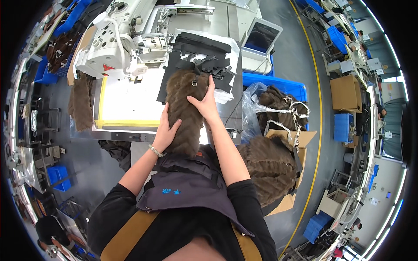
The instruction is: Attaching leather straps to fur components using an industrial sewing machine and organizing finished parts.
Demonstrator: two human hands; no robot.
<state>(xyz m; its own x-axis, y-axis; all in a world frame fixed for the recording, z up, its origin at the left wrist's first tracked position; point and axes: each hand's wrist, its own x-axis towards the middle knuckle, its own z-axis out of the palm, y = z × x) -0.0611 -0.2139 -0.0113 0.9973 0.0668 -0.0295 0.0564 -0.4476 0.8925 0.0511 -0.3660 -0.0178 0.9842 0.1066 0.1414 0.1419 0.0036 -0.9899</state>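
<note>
A long brown fur piece runs from the table's front edge, close to my body, up toward the black material. A small metal ring shows near its far end. My left hand grips its left edge, thumb lying over the fur. Farther up, my right hand holds the right edge, with the thumb across the top and a finger stretched along the side. The undersides of both grips are hidden. Just beyond the fur lie black fabric strips and scraps, heaped on a dark sheet.
A white sewing machine stands at the back left, beside a yellow-taped work plate. Another fur piece hangs over the left edge. On the right are a screen, a blue bin and a carton with fur.
</note>
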